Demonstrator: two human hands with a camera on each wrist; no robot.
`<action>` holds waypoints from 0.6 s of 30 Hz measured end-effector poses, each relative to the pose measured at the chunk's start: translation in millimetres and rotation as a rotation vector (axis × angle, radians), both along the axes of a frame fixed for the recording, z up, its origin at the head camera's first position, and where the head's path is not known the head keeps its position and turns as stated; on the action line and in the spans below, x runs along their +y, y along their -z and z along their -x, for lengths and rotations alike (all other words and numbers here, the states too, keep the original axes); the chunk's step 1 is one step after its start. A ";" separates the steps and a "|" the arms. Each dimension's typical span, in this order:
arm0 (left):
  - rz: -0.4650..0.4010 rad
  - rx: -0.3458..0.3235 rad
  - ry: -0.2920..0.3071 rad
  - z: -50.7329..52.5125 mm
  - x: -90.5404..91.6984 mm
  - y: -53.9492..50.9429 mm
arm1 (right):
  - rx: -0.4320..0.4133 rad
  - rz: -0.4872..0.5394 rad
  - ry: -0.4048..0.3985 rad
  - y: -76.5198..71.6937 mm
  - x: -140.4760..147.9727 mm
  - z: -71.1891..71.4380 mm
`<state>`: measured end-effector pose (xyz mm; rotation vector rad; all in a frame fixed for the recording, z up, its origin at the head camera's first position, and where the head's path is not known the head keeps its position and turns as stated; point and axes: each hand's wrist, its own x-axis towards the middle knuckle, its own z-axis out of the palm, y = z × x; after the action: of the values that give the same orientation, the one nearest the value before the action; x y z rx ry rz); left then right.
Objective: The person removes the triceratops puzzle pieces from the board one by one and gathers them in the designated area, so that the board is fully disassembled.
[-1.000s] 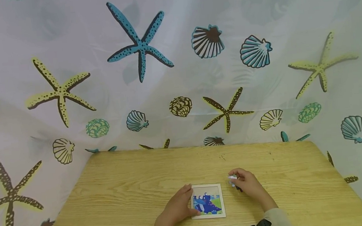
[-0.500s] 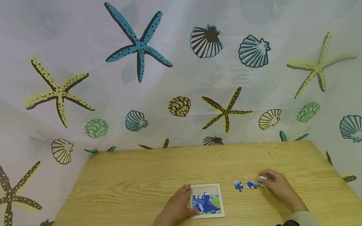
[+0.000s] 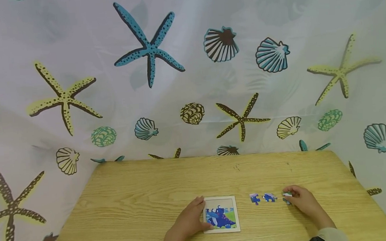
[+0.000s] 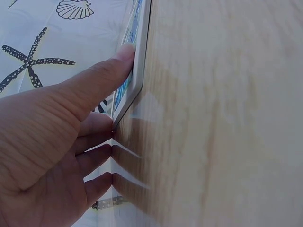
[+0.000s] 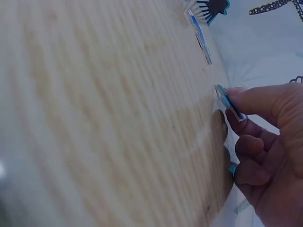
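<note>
A square puzzle tray with a white frame (image 3: 238, 221) lies on the table, partly filled with a blue dinosaur picture whose top strip is bare. My left hand (image 3: 188, 221) rests along its left side, thumb on the lower left corner; in the left wrist view the thumb lies over the frame's edge (image 4: 139, 71). Right of the tray, my right hand (image 3: 305, 202) pinches a puzzle piece (image 3: 286, 194). The right wrist view has this piece (image 5: 229, 102) tilted between thumb and index finger, close to the tabletop.
Between tray and right hand lie two loose blue pieces, one nearer the tray (image 3: 255, 199) and one farther right (image 3: 269, 197). The wooden table (image 3: 144, 190) meets a hanging cloth (image 3: 190, 76) with starfish and shells behind it.
My right hand has moved right, away from the tray, with a piece in its fingers. Two loose pieces now show where it was. My left hand has stayed on the tray.
</note>
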<state>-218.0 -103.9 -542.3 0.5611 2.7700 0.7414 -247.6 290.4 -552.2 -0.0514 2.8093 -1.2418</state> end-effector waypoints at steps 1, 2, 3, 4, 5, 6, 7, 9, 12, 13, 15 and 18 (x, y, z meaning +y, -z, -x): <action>-0.001 -0.001 0.000 -0.3 0.2 -0.2 | 0.009 -0.011 -0.003 0.9 0.1 0.4; -0.001 -0.002 0.000 -0.5 0.3 -0.6 | 0.018 -0.022 -0.009 1.7 0.3 0.9; 0.000 -0.004 -0.001 -0.6 0.4 -0.7 | 0.029 -0.035 -0.013 2.4 0.3 1.5; 0.001 -0.004 -0.003 -0.7 0.4 -0.6 | 0.037 -0.047 -0.019 2.8 0.2 1.7; 0.002 -0.006 -0.005 -0.7 0.5 -0.3 | 0.048 -0.059 -0.024 3.4 0.1 2.2; 0.004 -0.006 -0.006 -0.6 0.5 0.0 | 0.062 -0.072 -0.034 3.6 0.1 2.6; 0.006 -0.007 -0.008 -0.6 0.4 0.3 | 0.074 -0.082 -0.037 3.8 -0.2 2.8; 0.004 -0.011 -0.013 -0.5 0.3 0.3 | 0.102 -0.101 -0.051 3.6 -0.4 2.8; 0.000 -0.015 -0.017 -0.9 0.6 -0.5 | 0.120 -0.113 -0.062 3.4 -0.3 2.2; -0.001 -0.016 -0.018 -1.2 0.7 -1.0 | 0.119 -0.113 -0.064 3.2 -0.2 1.9; -0.002 -0.017 -0.019 -1.7 0.9 -1.9 | 0.113 -0.112 -0.066 3.2 0.1 1.5; -0.003 -0.016 -0.019 -2.3 1.2 -2.6 | 0.105 -0.111 -0.071 3.0 0.4 1.1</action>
<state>-215.7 -102.7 -539.7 0.5275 2.7636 0.7506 -248.7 290.8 -555.2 -0.2145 2.9314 -1.0977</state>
